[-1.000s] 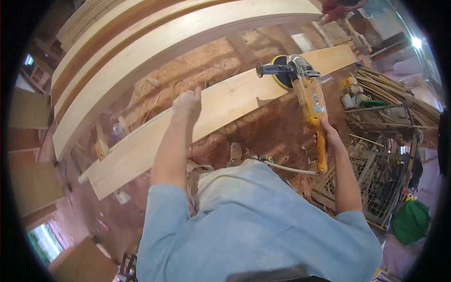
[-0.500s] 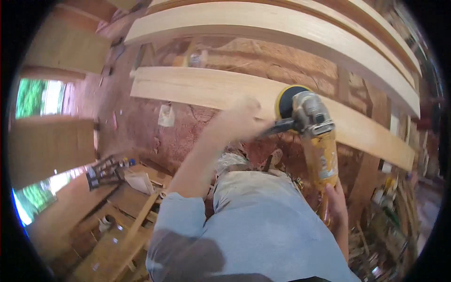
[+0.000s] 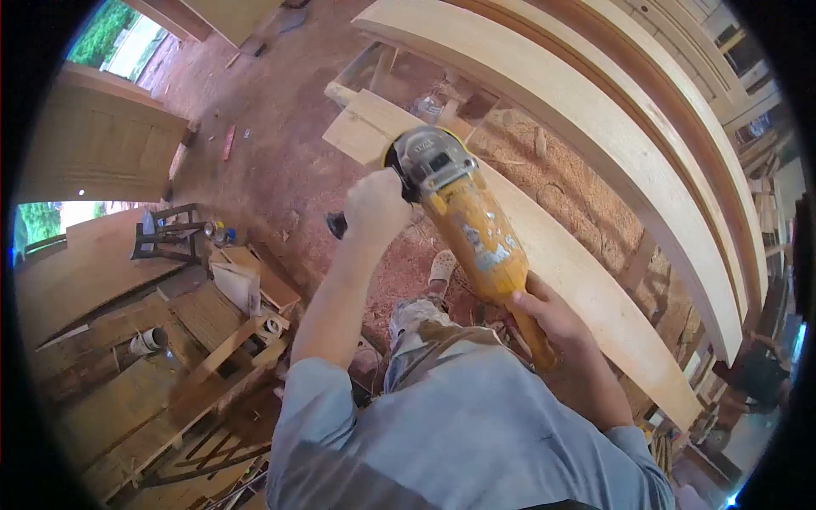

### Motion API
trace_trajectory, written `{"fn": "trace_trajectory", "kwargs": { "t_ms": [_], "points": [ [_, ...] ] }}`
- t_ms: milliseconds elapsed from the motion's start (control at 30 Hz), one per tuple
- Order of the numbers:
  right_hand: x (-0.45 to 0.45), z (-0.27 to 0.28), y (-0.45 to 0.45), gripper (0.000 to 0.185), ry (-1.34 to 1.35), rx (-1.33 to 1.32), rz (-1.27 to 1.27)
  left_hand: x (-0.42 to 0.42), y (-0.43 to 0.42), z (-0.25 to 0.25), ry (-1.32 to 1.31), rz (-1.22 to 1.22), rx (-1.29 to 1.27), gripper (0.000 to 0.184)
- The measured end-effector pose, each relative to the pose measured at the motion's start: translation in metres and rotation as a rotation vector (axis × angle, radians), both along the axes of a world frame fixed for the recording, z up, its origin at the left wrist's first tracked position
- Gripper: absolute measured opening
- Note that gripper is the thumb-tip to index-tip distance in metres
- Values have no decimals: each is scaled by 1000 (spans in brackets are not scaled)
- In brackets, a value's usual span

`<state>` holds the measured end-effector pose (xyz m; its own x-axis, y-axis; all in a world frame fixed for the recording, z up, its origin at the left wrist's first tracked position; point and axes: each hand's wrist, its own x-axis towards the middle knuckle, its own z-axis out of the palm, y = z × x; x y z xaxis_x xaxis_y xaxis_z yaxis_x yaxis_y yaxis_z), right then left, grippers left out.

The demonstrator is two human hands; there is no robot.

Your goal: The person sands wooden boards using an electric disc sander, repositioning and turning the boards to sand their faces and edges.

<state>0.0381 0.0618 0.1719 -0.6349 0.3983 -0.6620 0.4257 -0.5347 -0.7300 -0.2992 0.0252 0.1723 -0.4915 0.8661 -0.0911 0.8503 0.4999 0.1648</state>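
A worn yellow angle grinder [image 3: 480, 229] with a grey metal head lies over a pale wooden board [image 3: 578, 272], close to the board's far left end. Its round pad with a yellow rim is mostly hidden under the head. My left hand [image 3: 376, 206] is wrapped round the black side handle [image 3: 337, 224], whose tip sticks out past the fist. Around the rear of the grinder's body, my right hand [image 3: 552, 314] is closed, thumb on top. Whether the pad touches the wood I cannot tell.
Long thick planks [image 3: 586, 144] run parallel beyond the board. Reddish dust and shavings cover the floor [image 3: 280, 153]. Wood offcuts [image 3: 212, 340] and a white cup-like container [image 3: 149, 342] lie at the left. Door-like panels [image 3: 102, 140] stand at the upper left.
The grinder has moved along the board to its left end, with both hands still on it. My view has turned, so the board now slants down to the right.
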Motion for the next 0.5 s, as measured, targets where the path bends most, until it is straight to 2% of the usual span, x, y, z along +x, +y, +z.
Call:
{"fn": "trace_trajectory", "kwargs": {
  "t_ms": [67,133,233,267,333,467,500],
  "points": [
    [-10,3,9,63,37,-47,47,-21,8,7,-61,73,-33,21],
    [14,1,6,53,93,-53,71,6,10,14,-94,113,-48,22],
    [-9,-2,-5,48,133,-14,-26,-10,19,17,-93,154,-98,24],
    [-22,-4,-5,48,123,-25,-37,-23,20,14,-64,155,-123,26],
    [-52,-9,4,47,48,83,99,-56,27,6,-56,172,-124,26],
    [-112,-9,14,52,-23,-29,27,-114,50,13,-15,122,-170,27],
    [-124,5,20,56,-63,68,64,-119,57,23,-6,87,-174,27]
  ]
}}
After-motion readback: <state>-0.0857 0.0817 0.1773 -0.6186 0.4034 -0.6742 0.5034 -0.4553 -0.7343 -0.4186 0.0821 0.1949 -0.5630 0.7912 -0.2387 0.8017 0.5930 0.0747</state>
